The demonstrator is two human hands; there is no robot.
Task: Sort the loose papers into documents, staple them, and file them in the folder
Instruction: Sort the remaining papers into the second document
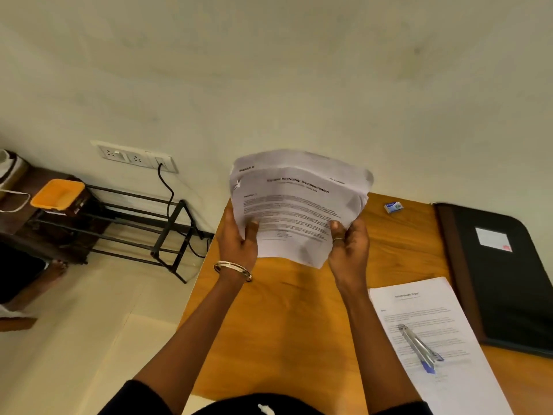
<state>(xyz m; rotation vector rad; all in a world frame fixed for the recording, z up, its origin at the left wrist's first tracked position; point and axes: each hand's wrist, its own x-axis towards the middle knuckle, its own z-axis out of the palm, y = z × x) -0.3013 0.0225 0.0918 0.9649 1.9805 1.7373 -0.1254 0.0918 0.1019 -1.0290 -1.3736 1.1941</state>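
Head view: left hand [238, 245] and right hand [348, 247] grip paper stack [296, 205], thumbs pinching front.

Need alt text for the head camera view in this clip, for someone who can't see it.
Both hands, left hand and right hand, hold a sheaf of printed papers up above a wooden table. To the right, a stapler lies on another printed sheet, beside a closed black folder and a small staple box.

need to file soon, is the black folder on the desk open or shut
Shut. The black folder lies flat on the desk with its cover down, a label showing on top and no inside pockets or papers visible.
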